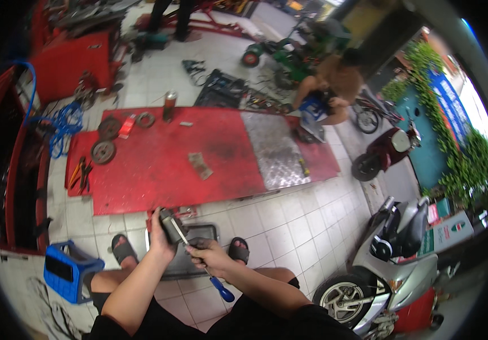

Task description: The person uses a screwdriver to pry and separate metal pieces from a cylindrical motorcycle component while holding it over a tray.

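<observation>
A dark greasy metal part (167,221) sits in my left hand (160,242), whose fingers and palm close around it. My right hand (211,256) grips a screwdriver by its shaft, and the blue screwdriver handle (222,289) sticks out below that hand toward my lap. A pale, flat, narrow piece lies along the metal part near my right fingertips; I cannot tell whether it belongs to the part. Both hands are above a dark metal tray (209,231) on the floor between my feet.
Ahead stands a low red platform (159,158) with round metal rings, a can (170,103), pliers (85,174) and a rag (200,166). A blue stool (71,271) is at my left, a silver scooter (391,283) at my right. Another person (332,85) crouches beyond the platform.
</observation>
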{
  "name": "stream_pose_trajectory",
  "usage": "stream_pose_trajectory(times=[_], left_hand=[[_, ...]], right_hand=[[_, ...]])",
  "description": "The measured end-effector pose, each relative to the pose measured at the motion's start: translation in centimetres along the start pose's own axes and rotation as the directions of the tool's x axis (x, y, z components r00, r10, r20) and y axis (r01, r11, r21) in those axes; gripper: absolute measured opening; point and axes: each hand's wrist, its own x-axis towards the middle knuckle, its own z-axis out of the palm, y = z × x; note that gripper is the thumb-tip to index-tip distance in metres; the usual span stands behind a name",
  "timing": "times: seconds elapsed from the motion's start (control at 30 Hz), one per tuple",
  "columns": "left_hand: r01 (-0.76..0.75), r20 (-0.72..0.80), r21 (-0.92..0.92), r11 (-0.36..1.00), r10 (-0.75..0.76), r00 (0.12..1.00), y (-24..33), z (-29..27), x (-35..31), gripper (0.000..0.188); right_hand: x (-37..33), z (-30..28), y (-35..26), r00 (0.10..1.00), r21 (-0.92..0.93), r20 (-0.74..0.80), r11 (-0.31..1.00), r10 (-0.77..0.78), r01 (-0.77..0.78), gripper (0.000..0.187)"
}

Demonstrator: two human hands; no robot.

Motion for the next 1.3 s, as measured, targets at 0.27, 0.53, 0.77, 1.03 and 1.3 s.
stream_pose_trajectory(times=[0.27,0.53,0.77,1.03,1.3], left_hand=[[-0.066,-0.011,-0.202,0.977,0.065,0.998,1.6,-2.4,0.3,0.04],[0.022,0.051,-0.244,0.969,-0.01,0.999,0.3,0.8,-0.6,0.039],[0.054,-0.037,-0.24,0.969,-0.065,0.997,1.9,-0.3,-3.2,0.045],[-0.012,0.17,-0.283,0.959,0.063,0.983,3.2,-1.8,-0.9,0.042],[-0.009,-0.017,-0.339,0.941,0.004,1.0,5.2,0.7,-2.8,0.044]], right_hand=[[-6.4,-0.2,-4.4,0.871,-0.633,-0.043,0.688,-0.49,0.355,0.03],[-15.0,-5.0,-1.5,0.639,-0.875,-0.061,0.349,-0.767,0.335,0.013],[-15.2,-4.9,1.0,0.853,-0.905,-0.035,0.379,-0.521,0.195,0.024],[-12.2,-0.7,-5.4,0.783,-0.566,0.152,0.596,-0.604,0.57,0.057],[-3.4,-1.2,-3.2,0.877,-0.633,0.107,0.648,-0.468,0.423,0.035]])
